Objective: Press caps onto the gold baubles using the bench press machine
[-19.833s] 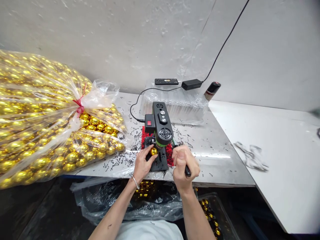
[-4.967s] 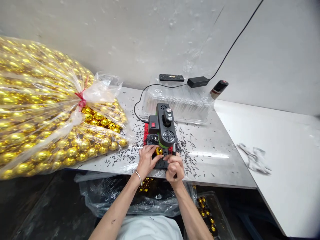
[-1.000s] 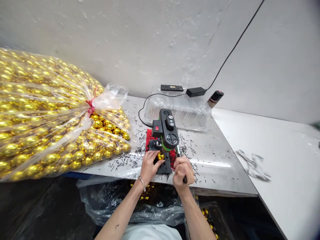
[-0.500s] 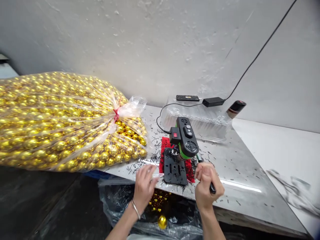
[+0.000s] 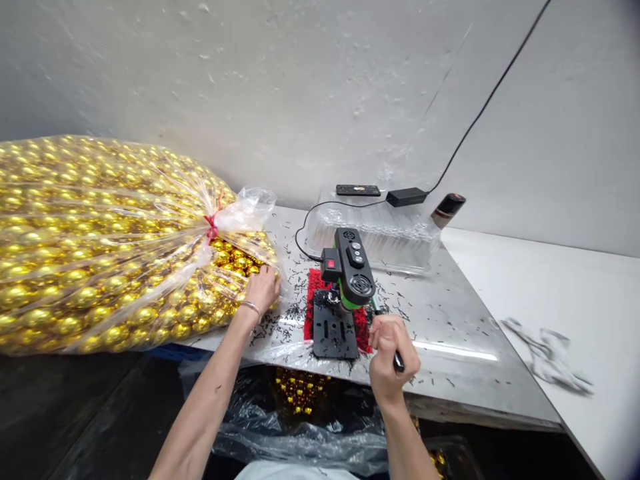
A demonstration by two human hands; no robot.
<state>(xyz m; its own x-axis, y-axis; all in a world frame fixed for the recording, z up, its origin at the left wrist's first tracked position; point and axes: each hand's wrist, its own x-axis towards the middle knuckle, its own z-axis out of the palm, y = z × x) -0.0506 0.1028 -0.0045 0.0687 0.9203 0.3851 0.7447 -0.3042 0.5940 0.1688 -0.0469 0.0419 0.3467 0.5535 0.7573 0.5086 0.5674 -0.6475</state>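
Observation:
A large clear bag of shiny gold balls [image 5: 115, 267], tied with red string, fills the left side. My left hand [image 5: 263, 288] reaches into an opening at its right end; the fingers are bent against the gold balls, and their tips are partly hidden. My right hand [image 5: 394, 348] is wrapped round the black handle [image 5: 399, 362] of a small black and green press-like machine [image 5: 353, 267]. Under the machine's head is a black slotted base plate [image 5: 334, 328] on a red mat [image 5: 314, 283]. Nothing can be seen lying on the plate except small black bits.
Behind the machine a clear plastic tray [image 5: 400, 243] carries a black remote [image 5: 358, 190] and a power adapter [image 5: 406, 197]. A dark can [image 5: 449, 208] stands beside it. White gloves [image 5: 550, 353] lie at right. Below the table edge an open plastic bag [image 5: 300, 433] holds gold balls.
My left hand has moved from beside the base plate up and left to the bag opening. A gold ball seen over the lower bag is no longer there. My right hand still grips the handle.

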